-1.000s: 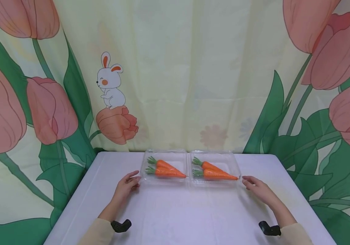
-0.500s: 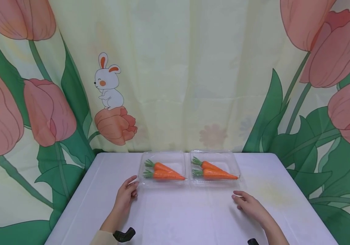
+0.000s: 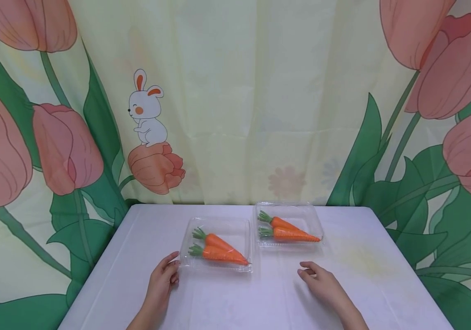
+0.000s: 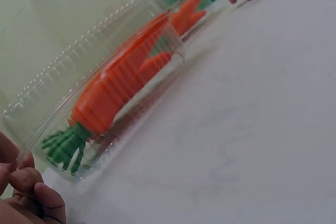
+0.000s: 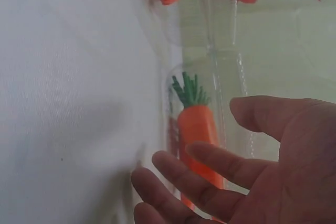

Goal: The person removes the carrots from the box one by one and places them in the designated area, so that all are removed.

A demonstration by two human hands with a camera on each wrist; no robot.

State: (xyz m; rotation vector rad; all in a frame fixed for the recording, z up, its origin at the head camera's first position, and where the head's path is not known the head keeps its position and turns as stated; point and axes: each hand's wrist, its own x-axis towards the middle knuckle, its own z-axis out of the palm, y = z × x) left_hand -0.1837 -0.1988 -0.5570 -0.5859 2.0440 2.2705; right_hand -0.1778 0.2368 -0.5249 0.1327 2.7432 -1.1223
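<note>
Two clear plastic boxes, each with two orange carrots inside, sit on the table. The left box (image 3: 186, 264) is nearer to me than the right box (image 3: 317, 211). My left hand (image 3: 162, 279) pinches the near left corner of the left box between thumb and fingers, as the left wrist view shows. The carrots (image 4: 105, 95) in it lie with their green tops towards that hand. My right hand (image 3: 322, 282) hovers in front of the right box, its fingers relaxed and holding nothing. In the right wrist view a carrot (image 5: 197, 124) shows behind those spread fingers.
A white cloth covers the table (image 3: 276, 302), with a faint yellowish stain (image 3: 367, 261) on the right. Behind the table hangs a curtain (image 3: 293, 91) printed with tulips and a rabbit.
The left box and my left hand have come towards me, away from the back edge. My right hand has drawn back and inward from the right box, which stays put.
</note>
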